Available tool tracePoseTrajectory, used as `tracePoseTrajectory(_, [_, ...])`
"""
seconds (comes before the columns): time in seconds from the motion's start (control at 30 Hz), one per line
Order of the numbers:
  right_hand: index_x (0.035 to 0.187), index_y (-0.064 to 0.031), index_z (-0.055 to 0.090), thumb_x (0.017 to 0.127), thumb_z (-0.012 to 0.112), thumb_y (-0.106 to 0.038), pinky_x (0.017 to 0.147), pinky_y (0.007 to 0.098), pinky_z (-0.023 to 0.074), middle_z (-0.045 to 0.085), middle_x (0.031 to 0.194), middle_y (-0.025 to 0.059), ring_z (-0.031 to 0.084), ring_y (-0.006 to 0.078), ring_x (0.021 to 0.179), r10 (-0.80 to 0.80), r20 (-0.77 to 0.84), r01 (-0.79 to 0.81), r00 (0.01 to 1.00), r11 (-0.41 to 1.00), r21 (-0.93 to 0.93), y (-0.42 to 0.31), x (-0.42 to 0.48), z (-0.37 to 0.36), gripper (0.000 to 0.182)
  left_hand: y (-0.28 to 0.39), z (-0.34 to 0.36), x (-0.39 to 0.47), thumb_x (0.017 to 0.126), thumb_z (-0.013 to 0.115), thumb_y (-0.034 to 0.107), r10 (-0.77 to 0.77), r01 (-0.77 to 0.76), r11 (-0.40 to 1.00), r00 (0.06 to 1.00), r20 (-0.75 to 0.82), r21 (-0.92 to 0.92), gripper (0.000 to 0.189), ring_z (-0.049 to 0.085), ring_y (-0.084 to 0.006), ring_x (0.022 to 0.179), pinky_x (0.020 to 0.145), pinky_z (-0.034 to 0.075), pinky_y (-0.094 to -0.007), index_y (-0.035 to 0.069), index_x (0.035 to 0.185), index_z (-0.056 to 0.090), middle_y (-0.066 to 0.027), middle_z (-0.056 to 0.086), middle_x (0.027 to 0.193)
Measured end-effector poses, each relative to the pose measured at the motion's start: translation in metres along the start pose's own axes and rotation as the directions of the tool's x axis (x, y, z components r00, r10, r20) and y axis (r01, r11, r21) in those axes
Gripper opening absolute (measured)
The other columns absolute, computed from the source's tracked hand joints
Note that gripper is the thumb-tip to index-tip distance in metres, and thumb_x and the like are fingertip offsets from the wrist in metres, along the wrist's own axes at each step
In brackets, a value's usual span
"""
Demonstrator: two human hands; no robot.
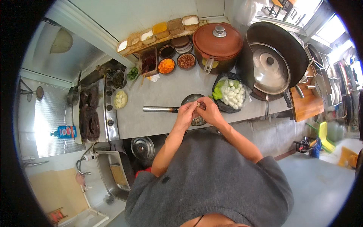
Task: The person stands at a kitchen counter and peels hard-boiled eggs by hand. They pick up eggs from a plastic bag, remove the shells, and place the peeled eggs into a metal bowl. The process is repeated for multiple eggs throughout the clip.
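My left hand and my right hand meet over a dark pan near the counter's front edge. Between their fingertips is a small brownish thing, mostly covered by the fingers; its kind is hard to make out. Small pale pieces lie in the pan, partly hidden under my hands. The pan's long metal handle points left. Just right of my right hand, a dark bowl lined with a clear plastic bag holds many small white eggs and green peppers.
A lidded brown pot and a big dark pot with a metal lid stand behind to the right. Bowls of peanuts and orange food sit farther back. Leftward are a bowl of garlic and a gas stove.
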State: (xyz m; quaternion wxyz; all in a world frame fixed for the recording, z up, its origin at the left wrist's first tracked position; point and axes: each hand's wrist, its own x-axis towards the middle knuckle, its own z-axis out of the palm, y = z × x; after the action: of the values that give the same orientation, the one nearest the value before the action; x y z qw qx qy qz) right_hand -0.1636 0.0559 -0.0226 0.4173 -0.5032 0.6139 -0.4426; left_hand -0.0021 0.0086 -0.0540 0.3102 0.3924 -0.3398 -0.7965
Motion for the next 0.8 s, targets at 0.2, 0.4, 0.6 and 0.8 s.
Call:
tracePoseTrajectory(0.2, [0.120,0.0013,0.068,0.094,0.074,-0.014,0.080,0.0365,0.0567,0.069,0.114,0.0167,0.070,0.0273,0.089,-0.146,-0.016,0.147,0.989,0.988,0.041,0.012,0.008,-0.003,0.031,0.015,0.007,-0.004,0.111,0.057,0.031,-0.046,0.048,0.996,0.999,0.019,-0.073,0.030,0.071,-0.0193,0.100,0.086,0.062,-0.0377,0.004,0.121,0.064,-0.0084,0.071,0.114])
tracePoseTrajectory(0.4, [0.115,0.0023,0.068,0.091,0.075,-0.012,0.080,0.0366,0.0566,0.070,0.112,0.0178,0.070,0.0275,0.091,-0.216,0.002,0.216,0.976,0.976,0.025,0.006,0.009,-0.003,0.028,0.007,0.010,-0.001,0.111,0.058,0.032,0.022,-0.022,1.000,1.000,-0.021,0.004,0.027,0.070,-0.0182,0.100,0.085,0.062,-0.0386,0.007,0.122,0.062,-0.0080,0.070,0.113])
tracePoseTrajectory(0.6, [0.115,0.0024,0.069,0.091,0.076,-0.011,0.083,0.0376,0.0567,0.069,0.114,0.0173,0.069,0.0276,0.100,-0.120,0.000,0.120,0.993,0.990,0.072,0.026,0.009,-0.001,0.028,0.019,0.014,-0.007,0.110,0.060,0.029,-0.064,0.066,0.995,0.998,0.029,-0.070,0.026,0.070,-0.0180,0.100,0.085,0.061,-0.0386,0.007,0.122,0.061,-0.0068,0.069,0.113])
tracePoseTrajectory(0.8, [0.113,0.0033,0.069,0.093,0.076,-0.010,0.084,0.0354,0.0572,0.066,0.113,0.0165,0.070,0.0245,0.098,-0.135,0.035,0.126,0.990,0.974,0.187,0.017,0.007,-0.004,0.026,0.010,0.012,-0.002,0.110,0.059,0.029,0.002,-0.002,0.998,1.000,0.000,-0.065,0.026,0.073,-0.0196,0.098,0.083,0.064,-0.0374,0.006,0.122,0.061,-0.0071,0.070,0.112])
